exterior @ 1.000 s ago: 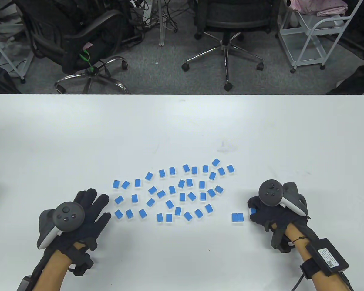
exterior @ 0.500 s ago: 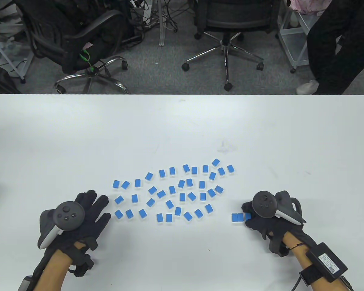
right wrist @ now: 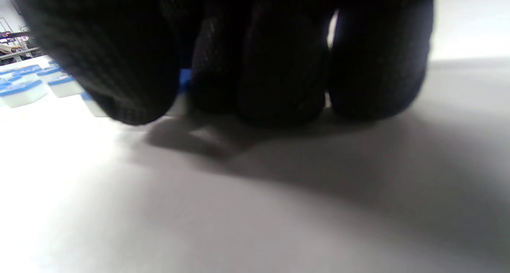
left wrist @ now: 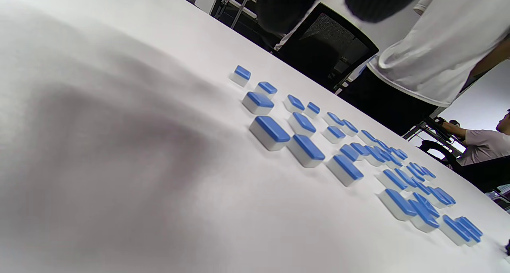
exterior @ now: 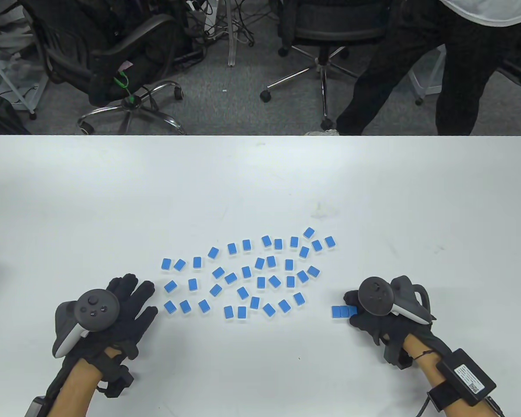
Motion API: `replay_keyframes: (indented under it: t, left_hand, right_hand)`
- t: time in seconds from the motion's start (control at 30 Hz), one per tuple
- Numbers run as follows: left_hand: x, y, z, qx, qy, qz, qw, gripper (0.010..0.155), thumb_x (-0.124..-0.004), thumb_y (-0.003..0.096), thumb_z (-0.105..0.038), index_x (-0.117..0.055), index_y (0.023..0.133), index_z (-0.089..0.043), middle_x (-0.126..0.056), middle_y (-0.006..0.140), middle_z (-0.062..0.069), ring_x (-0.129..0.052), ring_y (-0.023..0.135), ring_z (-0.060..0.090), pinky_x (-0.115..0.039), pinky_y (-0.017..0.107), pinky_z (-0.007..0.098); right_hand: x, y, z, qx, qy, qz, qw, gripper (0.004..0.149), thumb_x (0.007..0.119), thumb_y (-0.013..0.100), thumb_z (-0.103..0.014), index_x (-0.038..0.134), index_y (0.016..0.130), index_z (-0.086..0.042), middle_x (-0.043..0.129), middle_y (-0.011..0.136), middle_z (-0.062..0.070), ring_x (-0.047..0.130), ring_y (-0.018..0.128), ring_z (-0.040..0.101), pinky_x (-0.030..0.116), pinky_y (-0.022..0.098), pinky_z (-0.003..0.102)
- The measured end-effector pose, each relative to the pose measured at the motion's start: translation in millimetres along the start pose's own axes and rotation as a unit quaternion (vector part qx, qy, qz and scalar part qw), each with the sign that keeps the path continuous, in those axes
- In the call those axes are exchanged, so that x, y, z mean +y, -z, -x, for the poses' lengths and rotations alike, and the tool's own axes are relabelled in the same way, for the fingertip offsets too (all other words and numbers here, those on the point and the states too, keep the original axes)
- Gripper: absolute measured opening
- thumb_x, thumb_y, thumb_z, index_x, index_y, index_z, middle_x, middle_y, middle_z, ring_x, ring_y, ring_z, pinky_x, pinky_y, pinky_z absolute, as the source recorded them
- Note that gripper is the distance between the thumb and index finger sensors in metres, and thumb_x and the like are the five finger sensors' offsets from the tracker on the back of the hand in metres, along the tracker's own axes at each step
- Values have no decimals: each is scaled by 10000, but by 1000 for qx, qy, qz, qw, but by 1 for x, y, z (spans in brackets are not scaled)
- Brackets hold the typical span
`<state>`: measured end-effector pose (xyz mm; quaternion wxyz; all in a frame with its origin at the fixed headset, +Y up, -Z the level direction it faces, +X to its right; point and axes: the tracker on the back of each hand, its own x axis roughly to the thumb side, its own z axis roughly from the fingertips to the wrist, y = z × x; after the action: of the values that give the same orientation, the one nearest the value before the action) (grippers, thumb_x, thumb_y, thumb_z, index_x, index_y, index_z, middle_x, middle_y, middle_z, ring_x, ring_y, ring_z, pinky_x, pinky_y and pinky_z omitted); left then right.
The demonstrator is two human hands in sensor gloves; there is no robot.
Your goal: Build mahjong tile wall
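From the table view, your worktop (exterior: 260,182) is plain white with a faint smudge right of its middle. Blue-backed mahjong tiles (exterior: 247,273) lie loose and face down in a scatter near the near edge, around the centre. A short row of tiles (exterior: 344,311) sits just right of the scatter, three blue backs side by side and touching. Your right hand (exterior: 373,312) rests at the row's right end, its grip curled round the end tile (exterior: 353,310). Your left hand (exterior: 121,304) lies flat on the worktop left of the scatter, fingers spread and straight, holding nothing. Beyond the far edge there is grey carpet, two black office chairs (exterior: 321,39), a white cart frame at the left and a person's dark trouser legs (exterior: 417,69) on the right.

In your left wrist view, the worktop (left wrist: 119,165) slopes across the frame in shadow, and the tiles (left wrist: 303,145) show blue tops over white bodies. Behind them stand a black chair and a person in a white shirt.

In your right wrist view, gloved fingers (right wrist: 279,65) fill the top, pressed down to the worktop (right wrist: 255,209). A sliver of blue tile (right wrist: 184,81) shows between them, with more tiles (right wrist: 24,91) blurred at the left edge.
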<state>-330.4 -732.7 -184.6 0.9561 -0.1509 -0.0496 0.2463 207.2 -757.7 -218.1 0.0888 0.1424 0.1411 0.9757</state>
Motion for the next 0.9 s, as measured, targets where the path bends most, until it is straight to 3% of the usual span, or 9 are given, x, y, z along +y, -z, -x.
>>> replay_keyframes:
  t: [0.17,0.3,0.43,0.63,0.77,0.9]
  left_hand:
    - [1,-1,0,-1,0,0,1000,686,-571,508,-602,-447,1130,-340,-189,1204,22,-121,1118,340,-149,745,674]
    - [1,-1,1,-1,0,-3,1000,685,-571,508,-602,-445,1130,-342,-190,1204,24,-120,1118,340,-150,745,674]
    - [2,-1,1,-2,5,-4,1000,686,-572,509,-601,-448,1130,-339,-189,1203,23,-121,1118,341,-151,746,674]
    - [4,-2,-3,-10,12,-13,1000,686,-572,508,-602,-447,1131,-342,-190,1204,19,-151,1117,338,-154,749,674]
    - [6,-1,-1,-5,10,-20,1000,686,-575,508,-598,-448,1130,-340,-190,1204,19,-123,1120,338,-151,750,674]
    - [5,-3,-2,-8,15,-19,1000,684,-574,508,-599,-448,1129,-342,-191,1204,20,-152,1118,338,-155,749,675]
  right_hand:
    - [0,0,-1,-1,-3,-1,1000,599,943,314,-412,768,844,-196,949,653,62,1016,402,207,898,366,498]
    - [-2,1,7,8,28,-34,999,634,888,333,-470,722,885,-207,920,717,58,1003,459,209,885,404,500]
    - [-5,3,35,62,142,-41,987,594,779,384,-485,694,904,-211,894,754,67,980,495,228,858,401,500]
    - [-1,8,77,136,283,-17,949,617,780,393,-489,637,935,-231,874,744,63,947,463,207,847,314,432]
    - [-11,24,78,171,248,-24,953,639,807,393,-475,578,960,-290,841,779,75,915,519,216,830,368,452]
    - [-24,59,61,202,177,-33,963,682,840,382,-469,514,973,-372,820,823,61,887,580,249,796,465,486]
